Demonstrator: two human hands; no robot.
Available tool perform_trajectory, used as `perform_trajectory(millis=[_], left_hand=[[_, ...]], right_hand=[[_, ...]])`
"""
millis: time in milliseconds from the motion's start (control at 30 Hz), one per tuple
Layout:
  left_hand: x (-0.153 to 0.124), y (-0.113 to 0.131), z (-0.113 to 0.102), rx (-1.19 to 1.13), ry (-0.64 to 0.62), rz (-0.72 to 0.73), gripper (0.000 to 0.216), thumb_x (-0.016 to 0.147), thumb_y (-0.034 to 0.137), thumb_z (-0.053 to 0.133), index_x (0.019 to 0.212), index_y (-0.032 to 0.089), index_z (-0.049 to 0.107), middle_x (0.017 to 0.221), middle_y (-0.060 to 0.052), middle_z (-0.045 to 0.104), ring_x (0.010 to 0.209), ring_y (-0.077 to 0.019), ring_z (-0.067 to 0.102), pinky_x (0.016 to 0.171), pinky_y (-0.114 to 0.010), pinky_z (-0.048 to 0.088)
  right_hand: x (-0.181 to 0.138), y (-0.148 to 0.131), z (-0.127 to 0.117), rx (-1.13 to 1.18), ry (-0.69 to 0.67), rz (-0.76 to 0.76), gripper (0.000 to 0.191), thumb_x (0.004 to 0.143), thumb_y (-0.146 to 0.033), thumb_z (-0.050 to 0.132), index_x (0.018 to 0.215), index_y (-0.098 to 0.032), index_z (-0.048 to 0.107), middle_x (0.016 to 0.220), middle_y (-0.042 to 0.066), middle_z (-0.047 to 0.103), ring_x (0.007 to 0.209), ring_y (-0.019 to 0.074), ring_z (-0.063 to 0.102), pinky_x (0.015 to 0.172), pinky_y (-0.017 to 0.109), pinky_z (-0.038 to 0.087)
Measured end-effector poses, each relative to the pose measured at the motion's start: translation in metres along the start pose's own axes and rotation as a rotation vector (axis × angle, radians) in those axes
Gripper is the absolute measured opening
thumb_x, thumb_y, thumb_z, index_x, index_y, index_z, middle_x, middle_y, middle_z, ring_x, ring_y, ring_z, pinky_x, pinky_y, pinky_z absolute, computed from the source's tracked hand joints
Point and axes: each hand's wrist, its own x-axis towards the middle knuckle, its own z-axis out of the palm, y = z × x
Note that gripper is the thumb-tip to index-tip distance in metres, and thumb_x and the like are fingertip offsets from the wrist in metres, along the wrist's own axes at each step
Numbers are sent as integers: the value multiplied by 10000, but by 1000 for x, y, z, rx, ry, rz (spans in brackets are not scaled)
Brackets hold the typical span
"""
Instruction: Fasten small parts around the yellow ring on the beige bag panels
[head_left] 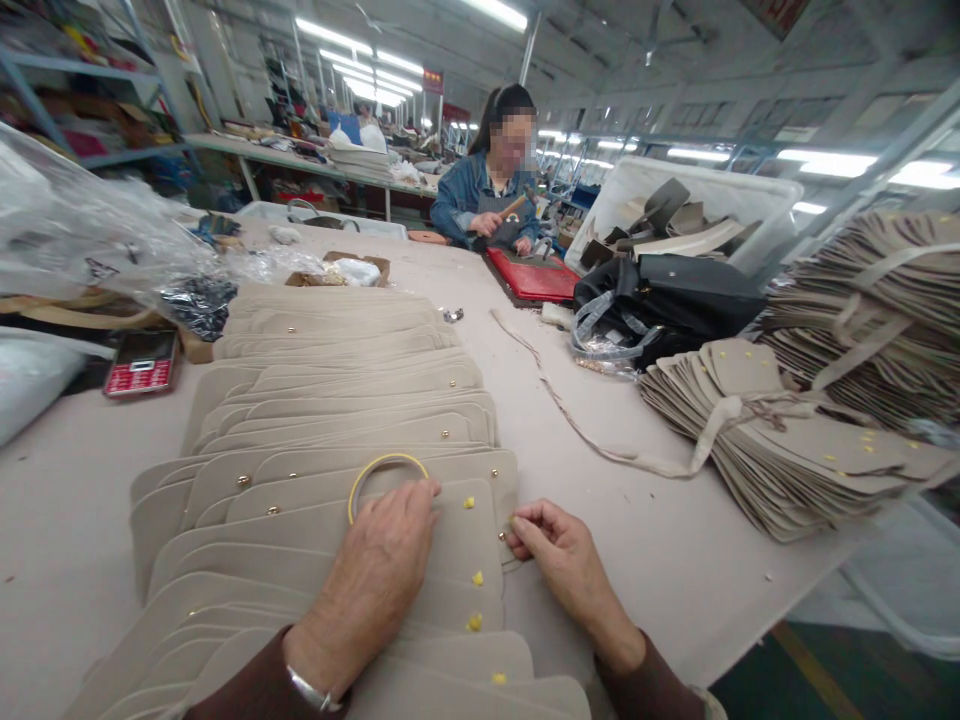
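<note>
A long overlapping row of beige leather flaps (pixel 337 400) covers the table in front of me, each with a small brass stud or a yellow dot. My left hand (pixel 379 570) lies knuckles-up on a near flap, its fingers curled over a roll of yellow tape (pixel 386 470). My right hand (pixel 559 550) pinches the right edge of the same flap (pixel 465 540) between thumb and fingers. Several yellow dots (pixel 475 578) mark the nearest flaps.
A tied bundle of beige pieces (pixel 780 440) lies at right, with taller stacks (pixel 877 310) and a black bag (pixel 675 290) behind it. A red calculator (pixel 141 362) and plastic bags (pixel 90 230) sit at left. Across the table a person (pixel 491 180) hammers on a red mat (pixel 534 275).
</note>
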Motion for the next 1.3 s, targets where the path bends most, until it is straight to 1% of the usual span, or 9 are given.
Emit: perform_trajectory(millis=[100,200,300,467,667,833,967,1133,1300], left_hand=[[0,1,-1,21,43,-6,186,942,121,432,1117,176,461,987,-74,580,934,-251,554,802,-416,495],[1,7,-13,92,-44,-52,258,882,61,500,1112,178,488,993,-67,580,954,-267,523,843,-444,480],[2,14,-22,79,-165,-93,228,872,86,541,1077,181,511,1028,-63,568,990,-263,501,887,-435,466],[0,17,-23,39,-166,-146,435,807,94,646,1190,186,463,1127,-72,534,1071,-277,460,941,-454,427],[3,5,-18,-51,-102,-104,355,848,70,575,1156,190,447,1068,-72,532,1009,-272,470,886,-460,425],[7,-1,-19,-94,-38,-48,309,877,66,504,1150,189,426,1025,-69,520,980,-266,469,858,-450,435],[8,-3,-20,-150,-14,-46,281,897,104,499,1152,196,424,1033,-65,515,987,-255,478,864,-438,438],[5,-5,-18,-222,-51,-65,308,884,95,500,1161,204,420,1071,-65,529,1022,-244,496,889,-425,440],[2,-2,-19,-278,-120,-95,270,900,113,465,1146,220,433,1039,-51,557,994,-229,542,861,-394,460]], right_hand=[[0,1,0,-3,-14,8,388,766,-521,665,819,-138,632,695,51,691,626,145,605,624,260,500],[-2,4,-1,-32,-40,0,389,771,-530,652,813,-143,638,688,40,676,632,147,595,628,260,492],[1,10,-3,-96,-24,-10,384,776,-529,642,831,-149,653,702,33,667,650,147,585,637,254,479],[-3,6,-3,-103,-23,1,332,741,-470,686,841,-154,657,719,23,661,657,146,583,618,238,456],[-33,-12,3,-210,-29,-44,254,823,-417,625,815,-166,663,731,17,662,673,139,587,606,215,432],[-40,-12,11,-260,-116,34,198,814,-338,596,754,-157,648,678,15,643,622,134,569,564,212,408],[-35,-9,17,-168,-157,151,207,795,-352,586,755,-152,616,628,22,639,583,145,570,567,231,435],[-36,-7,14,-317,-65,-34,171,811,-316,578,791,-160,645,720,21,648,654,141,579,604,221,422],[-38,-8,16,-246,-174,125,162,790,-302,596,735,-151,618,576,-29,546,532,97,469,497,198,326]])
